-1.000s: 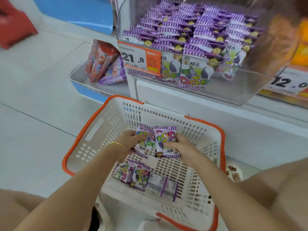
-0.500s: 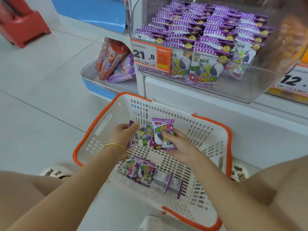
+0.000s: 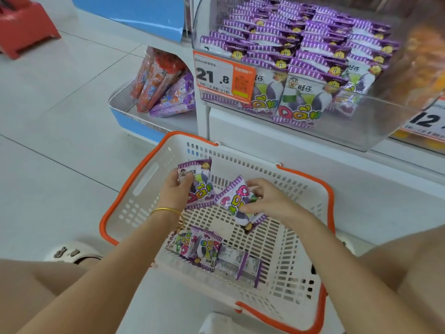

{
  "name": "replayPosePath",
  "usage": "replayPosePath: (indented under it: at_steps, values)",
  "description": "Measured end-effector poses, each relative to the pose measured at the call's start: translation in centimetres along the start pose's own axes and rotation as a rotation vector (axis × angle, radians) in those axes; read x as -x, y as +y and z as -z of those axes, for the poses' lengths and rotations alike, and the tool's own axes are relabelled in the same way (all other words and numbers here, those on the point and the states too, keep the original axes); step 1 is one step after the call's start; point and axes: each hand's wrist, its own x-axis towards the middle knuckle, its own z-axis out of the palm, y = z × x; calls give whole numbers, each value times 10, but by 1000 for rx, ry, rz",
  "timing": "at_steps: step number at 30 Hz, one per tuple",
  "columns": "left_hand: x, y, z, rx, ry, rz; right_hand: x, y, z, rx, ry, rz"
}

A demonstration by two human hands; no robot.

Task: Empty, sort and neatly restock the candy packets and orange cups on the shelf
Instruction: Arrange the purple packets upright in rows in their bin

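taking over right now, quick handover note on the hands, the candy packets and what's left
Left hand grips one purple packet, upright, over the basket.
Right hand pinches a second packet, tilted, beside it.
Several loose packets lie on the basket floor, near side, some face down.
Done: the clear shelf bin holds neat rows of the same packets.
Left: held and loose packets go to the bin; orange goods at far right too blurred to judge.
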Motion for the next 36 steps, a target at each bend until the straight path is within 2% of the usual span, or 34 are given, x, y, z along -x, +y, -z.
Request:
replayPosePath:
  at_steps: [2,5,8,11,14,17,19,22,24,25,27,29,32,34,36]
  values:
    - [0,-4,3,-191,-42,-67,3,-9,7,151,-107,11]
    - [-1,-11,5,-315,-249,10,6,-20,1,365,-220,80]
    - [7,-11,3,-315,-486,189,4,-22,-9,455,-134,189]
    - [8,-13,1,-461,-553,100,-2,-16,-8,302,12,176]
    - [4,-18,3,-370,-596,141,-5,-10,-8,44,113,157]
    - [9,-19,-1,-196,-628,288,-9,-6,-19,27,162,219]
    - [13,-20,-6,-262,-643,241,-12,-3,-30,52,169,264]
    - [6,-33,-6,-317,-521,165,-22,6,-40,3,201,290]
    - [0,-42,2,-282,-435,197,-31,20,-45,-116,250,204]
    - [-3,-46,7,-291,-377,208,-38,31,-48,-99,255,148]
    - [-9,-57,20,-243,-265,249,-55,62,-61,129,139,41]
    - [-16,-68,31,-165,-187,317,-73,94,-79,379,-63,-31]
    - [-20,-85,42,-102,-118,341,-97,127,-112,522,-278,-97]
    - [-21,-94,46,-61,-91,319,-108,139,-131,610,-317,-89]
    - [-20,-99,47,-7,-87,302,-110,147,-146,789,-240,-47]
